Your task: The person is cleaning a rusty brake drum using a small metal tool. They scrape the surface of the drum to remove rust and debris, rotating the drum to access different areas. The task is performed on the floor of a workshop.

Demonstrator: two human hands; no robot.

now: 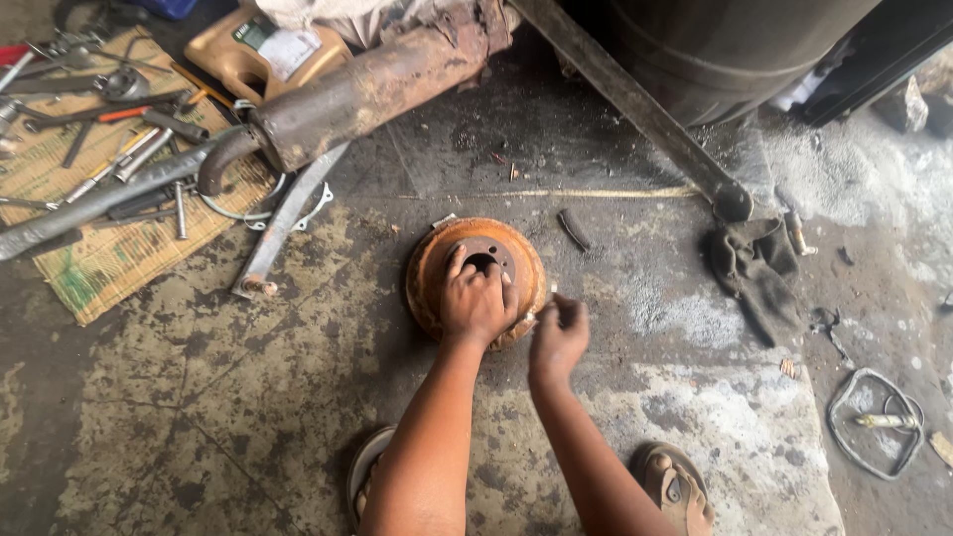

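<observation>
A rusty orange brake drum [476, 282] lies flat on the stained concrete floor [218, 397] near the middle of the view, its dark centre hole facing up. The left hand [476, 301] rests on top of the drum, fingers spread and pressed over the hub just below the hole. The right hand [558, 335] sits at about four o'clock from the drum, just beside its rim, with fingers curled and the fingertips pinched on something small and pale; what it is cannot be told. At ten o'clock from the drum a long rusty exhaust pipe [367, 89] runs up toward the top of the view, and a flat metal bracket [283, 223] lies slanted beside it. Farther out at nine to ten o'clock a woven mat [109, 263] holds a scatter of hand tools [119, 129]. At three o'clock a dark rag [754, 273] lies crumpled on the floor, and at four o'clock, well apart, a loop of wire [874, 422] lies near the edge. Two sandalled feet show at the bottom, the right foot [675, 486] at five o'clock.
</observation>
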